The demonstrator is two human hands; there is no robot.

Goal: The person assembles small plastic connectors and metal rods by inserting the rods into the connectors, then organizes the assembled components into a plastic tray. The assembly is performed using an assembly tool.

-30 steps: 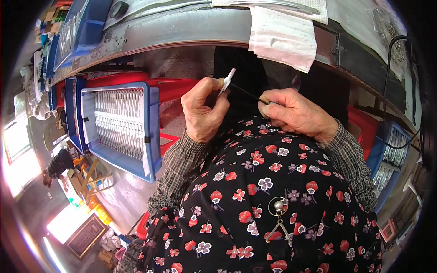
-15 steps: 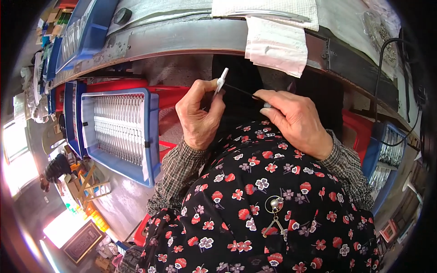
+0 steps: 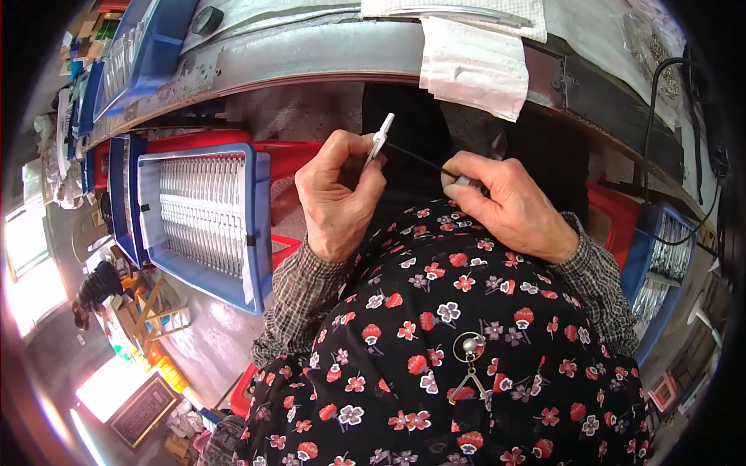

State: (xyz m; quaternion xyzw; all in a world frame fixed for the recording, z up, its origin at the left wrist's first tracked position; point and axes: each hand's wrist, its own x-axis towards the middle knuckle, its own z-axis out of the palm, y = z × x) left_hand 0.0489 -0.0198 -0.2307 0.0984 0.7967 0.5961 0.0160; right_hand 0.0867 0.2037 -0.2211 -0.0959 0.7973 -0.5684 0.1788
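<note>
Above my lap, my left hand (image 3: 338,200) pinches a small, slim silver-white piece (image 3: 381,140) between thumb and fingers, its narrow end pointing up. My right hand (image 3: 514,206) is closed round the grey handle of a tool with a thin dark shaft (image 3: 420,160). The shaft slants up to the left and its tip reaches the silver-white piece; the exact contact is hidden by my left fingers. To the left of my left hand stands a blue tray (image 3: 259,225) lined with rows of slender silver metal pieces (image 3: 203,210).
The workbench edge (image 3: 311,58) runs ahead, with a white cloth (image 3: 474,66) hanging over it. A long silver metal piece (image 3: 466,13) lies on top. Blue bins stand at the bench's left (image 3: 148,58) and low on the right (image 3: 668,264). A black cable (image 3: 648,116) hangs at right.
My right hand has shifted slightly right and down, and a bit more of the dark shaft shows. My left hand still holds the silver-white piece, almost in place.
</note>
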